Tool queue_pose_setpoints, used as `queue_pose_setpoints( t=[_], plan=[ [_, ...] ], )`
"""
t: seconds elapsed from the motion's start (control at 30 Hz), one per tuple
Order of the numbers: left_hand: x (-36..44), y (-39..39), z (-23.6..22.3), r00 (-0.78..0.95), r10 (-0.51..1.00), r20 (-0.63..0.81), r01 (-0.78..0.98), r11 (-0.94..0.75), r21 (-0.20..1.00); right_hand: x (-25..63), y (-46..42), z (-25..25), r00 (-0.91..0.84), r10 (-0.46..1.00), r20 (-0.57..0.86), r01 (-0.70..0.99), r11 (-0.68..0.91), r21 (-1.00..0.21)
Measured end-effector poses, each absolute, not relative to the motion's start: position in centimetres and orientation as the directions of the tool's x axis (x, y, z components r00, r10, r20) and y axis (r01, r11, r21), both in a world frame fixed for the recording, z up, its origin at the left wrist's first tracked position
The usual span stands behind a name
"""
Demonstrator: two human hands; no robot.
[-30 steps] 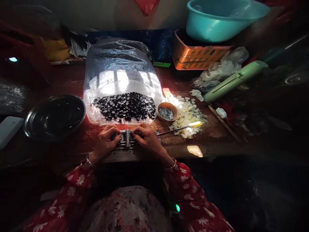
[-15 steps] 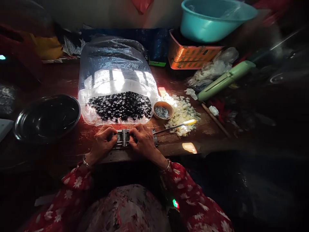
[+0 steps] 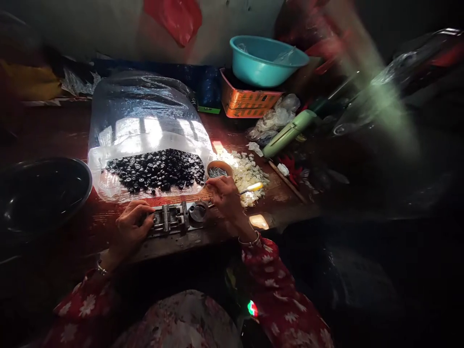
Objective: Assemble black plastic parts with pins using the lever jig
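A small metal jig (image 3: 174, 216) with rods, springs and a round disc lies at the table's front edge. At its left end is my left hand (image 3: 131, 226), thumb and fingers curled together by the jig; whatever they pinch is hidden. My right hand (image 3: 227, 199) is off the jig, just in front of a small brown bowl (image 3: 229, 166) of thin metal pins (image 3: 217, 172). Its fingertips are drawn together near the bowl's rim, and their content is too small to make out. A rod with a yellow handle (image 3: 253, 187) extends right from the jig, partly behind that hand.
Black round caps (image 3: 159, 169) spill from a clear plastic bag (image 3: 145, 96). Pale plastic pieces (image 3: 250, 169) are heaped right of the bowl. A dark metal basin (image 3: 43, 193) stands left. Behind are an orange basket (image 3: 242, 99), a blue tub (image 3: 266, 65) and a green cylinder (image 3: 290, 133).
My right hand has left the jig and moved toward the pin bowl, uncovering the round disc. My left hand remains at the jig's left end. The view has shifted rightward and up.
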State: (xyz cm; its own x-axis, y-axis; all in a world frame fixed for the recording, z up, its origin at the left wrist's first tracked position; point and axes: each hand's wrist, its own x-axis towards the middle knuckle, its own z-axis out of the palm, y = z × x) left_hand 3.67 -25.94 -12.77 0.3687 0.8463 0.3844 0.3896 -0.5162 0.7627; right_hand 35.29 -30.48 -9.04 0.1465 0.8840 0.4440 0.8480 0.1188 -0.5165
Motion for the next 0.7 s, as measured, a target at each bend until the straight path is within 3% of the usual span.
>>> queue_pose_setpoints(
  t=[0.1,0.17,0.23,0.47,0.7],
  plan=[
    [3.7,-25.9,-13.0,0.363,0.849,0.383,0.401,-0.514,0.758,39.0,-27.4,-8.6,0.332,0.908,0.257,0.918,-0.248,-0.311],
    [3.7,-25.9,-13.0,0.358,0.847,0.394,0.401,-0.521,0.754,40.6,-25.7,-8.6,0.375,0.916,0.144,0.917,-0.343,-0.206],
    [3.7,-25.8,-13.1,0.358,0.842,0.405,0.404,-0.530,0.745,41.3,-24.4,-8.7,0.361,0.929,0.085,0.922,-0.342,-0.182],
    [3.7,-25.9,-13.0,0.362,0.840,0.405,0.398,-0.532,0.748,41.9,-23.8,-9.4,0.323,0.944,0.064,0.920,-0.298,-0.253],
    [3.6,-25.9,-12.9,0.373,0.825,0.425,0.399,-0.556,0.729,42.9,-25.0,-10.2,0.363,0.913,0.187,0.844,-0.237,-0.482]
  ],
)
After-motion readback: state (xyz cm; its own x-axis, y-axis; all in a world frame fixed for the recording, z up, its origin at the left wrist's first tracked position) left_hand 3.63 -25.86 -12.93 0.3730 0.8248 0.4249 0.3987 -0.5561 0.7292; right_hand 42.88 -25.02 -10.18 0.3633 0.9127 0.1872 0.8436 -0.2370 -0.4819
